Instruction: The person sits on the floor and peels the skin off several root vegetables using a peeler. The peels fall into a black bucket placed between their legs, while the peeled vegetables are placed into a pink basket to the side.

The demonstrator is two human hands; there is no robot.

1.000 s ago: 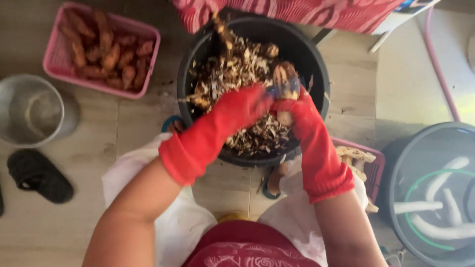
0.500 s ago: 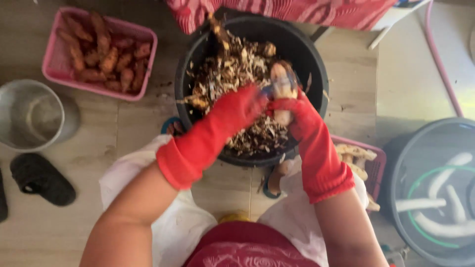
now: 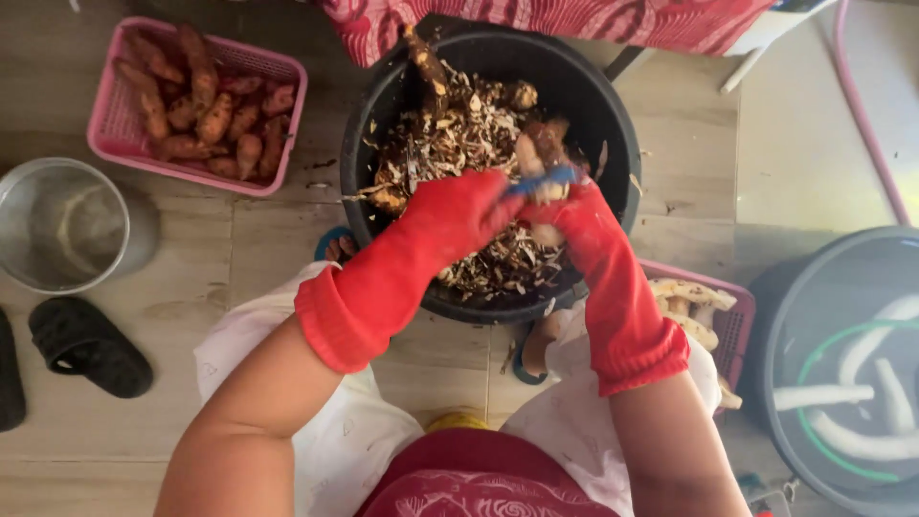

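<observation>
Two hands in red rubber gloves meet over a black tub [image 3: 613,105]. The left hand [image 3: 459,213] is curled shut on a blue-handled peeler [image 3: 542,179]; the right hand [image 3: 571,213] is clamped on a brown root [image 3: 544,146], partly peeled and pale at one end. Peelings [image 3: 450,139] fill the tub below. A pink basket [image 3: 115,134] of unpeeled roots sits on the floor nearby, left.

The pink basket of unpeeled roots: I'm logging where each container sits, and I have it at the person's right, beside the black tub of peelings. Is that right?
Not quite. In the head view the pink basket of unpeeled roots sits at the person's left, not right; it is beside the black tub of peelings, as you say.
</observation>
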